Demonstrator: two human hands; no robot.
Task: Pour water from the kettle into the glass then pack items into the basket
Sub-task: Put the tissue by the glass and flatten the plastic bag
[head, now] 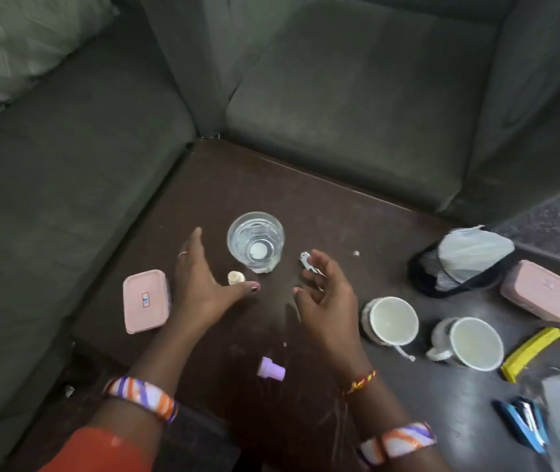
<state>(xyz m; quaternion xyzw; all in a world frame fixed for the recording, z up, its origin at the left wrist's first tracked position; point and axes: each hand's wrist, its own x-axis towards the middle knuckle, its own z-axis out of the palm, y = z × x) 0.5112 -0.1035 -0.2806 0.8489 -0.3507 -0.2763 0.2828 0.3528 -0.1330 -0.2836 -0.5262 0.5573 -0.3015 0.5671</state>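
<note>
— Where is there room to pass on the table (322,199)?
— Behind the glass (255,241), a bare strip runs to the sofa cushions (357,107).
— And nearer?
— Bare table lies between the two hands, down to the small purple cap (271,368).
— What blocks the right side?
— Two cups (391,320), the black mesh basket (442,270), a pink box (542,291).
</note>
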